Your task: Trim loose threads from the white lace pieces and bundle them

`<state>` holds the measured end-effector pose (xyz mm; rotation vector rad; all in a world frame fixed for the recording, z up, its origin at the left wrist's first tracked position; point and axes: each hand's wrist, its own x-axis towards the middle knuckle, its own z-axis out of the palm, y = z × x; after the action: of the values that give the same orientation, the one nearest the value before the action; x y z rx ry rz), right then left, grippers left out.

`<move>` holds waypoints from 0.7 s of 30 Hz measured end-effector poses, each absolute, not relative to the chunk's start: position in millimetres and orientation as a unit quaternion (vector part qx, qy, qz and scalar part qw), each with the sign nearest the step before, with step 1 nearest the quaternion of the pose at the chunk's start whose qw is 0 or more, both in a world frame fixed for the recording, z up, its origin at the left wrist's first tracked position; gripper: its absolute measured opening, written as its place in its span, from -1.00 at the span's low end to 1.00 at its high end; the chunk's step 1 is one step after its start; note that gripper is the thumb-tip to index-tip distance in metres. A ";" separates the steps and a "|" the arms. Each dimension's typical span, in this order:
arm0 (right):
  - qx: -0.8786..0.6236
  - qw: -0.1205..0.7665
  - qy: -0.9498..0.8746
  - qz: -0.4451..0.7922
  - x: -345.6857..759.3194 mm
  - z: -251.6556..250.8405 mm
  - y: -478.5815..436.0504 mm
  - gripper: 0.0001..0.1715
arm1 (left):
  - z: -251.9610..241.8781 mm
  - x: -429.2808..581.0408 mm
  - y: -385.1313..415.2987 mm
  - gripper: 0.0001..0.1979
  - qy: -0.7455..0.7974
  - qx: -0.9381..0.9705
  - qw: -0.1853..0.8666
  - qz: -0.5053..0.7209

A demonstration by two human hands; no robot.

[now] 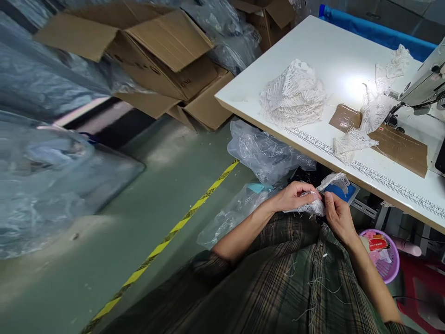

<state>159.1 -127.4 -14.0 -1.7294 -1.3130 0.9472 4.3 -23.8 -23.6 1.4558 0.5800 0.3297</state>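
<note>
Above my lap, just off the table's front edge, my left hand (295,196) is closed on a piece of white lace (310,207). One end of the lace sticks up past my fingers, and the rest hangs under them. My right hand (338,215) meets it from the right, thumb and fingers pinched together. Something small and dark shows between the two hands, too hidden to name. On the table lie a stack of white lace pieces (294,95) and a lace strip (373,111), which runs beside the sewing machine (426,81).
The white sewing table (264,74) has a printed ruler along its front edge. Brown tape (403,150) covers part of its top. Below right stands a purple basket (392,264). Open cardboard boxes (156,60) and plastic-wrapped bundles (52,185) stand on the left; yellow-black tape (174,232) crosses the floor.
</note>
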 end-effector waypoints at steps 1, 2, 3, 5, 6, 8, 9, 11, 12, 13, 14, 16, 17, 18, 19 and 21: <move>-0.678 0.377 -0.514 0.367 158.7 -15.1 -125.5 -0.37 | -23.8 4.4 -23.5 -0.52 0.257 0.653 0.697 0.148; -0.681 0.376 -0.513 0.362 158.4 -16.4 -124.1 -0.37 | -24.1 4.6 -23.3 -0.52 0.256 0.652 0.698 0.148; -0.686 0.377 -0.511 0.356 158.1 -17.8 -123.3 -0.38 | -24.4 4.9 -23.1 -0.52 0.254 0.652 0.699 0.148; -0.695 0.377 -0.506 0.345 158.0 -19.6 -123.8 -0.39 | -24.8 5.5 -22.7 -0.52 0.253 0.650 0.701 0.147; -0.698 0.377 -0.504 0.342 158.2 -19.7 -124.8 -0.39 | -24.8 5.8 -22.4 -0.52 0.253 0.649 0.702 0.148; -0.696 0.372 -0.508 0.345 158.8 -18.6 -127.5 -0.40 | -24.4 6.2 -21.7 -0.53 0.250 0.648 0.704 0.147; -0.693 0.368 -0.514 0.348 159.3 -17.5 -128.7 -0.41 | -24.1 6.3 -21.2 -0.54 0.248 0.650 0.704 0.145; -0.686 0.359 -0.530 0.347 160.0 -15.4 -129.9 -0.44 | -23.4 6.4 -20.0 -0.57 0.247 0.658 0.698 0.134; -0.685 0.355 -0.536 0.343 160.2 -14.6 -129.7 -0.45 | -23.1 6.3 -19.3 -0.58 0.248 0.664 0.694 0.128; -0.687 0.352 -0.540 0.337 160.3 -14.2 -129.2 -0.47 | -23.0 6.2 -18.6 -0.59 0.251 0.668 0.690 0.122; -0.691 0.349 -0.541 0.329 160.3 -14.1 -128.6 -0.47 | -23.1 6.1 -18.1 -0.60 0.253 0.671 0.686 0.118; -0.702 0.347 -0.533 0.320 159.7 -15.1 -127.7 -0.47 | -24.1 5.8 -18.0 -0.62 0.252 0.673 0.686 0.114; -0.705 0.353 -0.524 0.323 159.2 -16.0 -127.8 -0.47 | -25.2 5.7 -18.6 -0.63 0.249 0.673 0.687 0.115; -0.702 0.363 -0.515 0.332 158.3 -17.2 -128.4 -0.47 | -26.6 5.6 -19.8 -0.63 0.245 0.672 0.689 0.116; -0.694 0.378 -0.505 0.347 157.3 -18.8 -129.6 -0.48 | -28.5 5.4 -21.4 -0.63 0.244 0.672 0.690 0.117; -0.670 0.412 -0.480 0.388 155.0 -23.5 -133.5 -0.53 | -33.8 4.3 -25.0 -0.62 0.246 0.672 0.688 0.116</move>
<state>155.0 -133.5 -23.5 -1.6864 -1.2084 0.9761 4.3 -25.0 -33.8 1.5044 0.5502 0.2598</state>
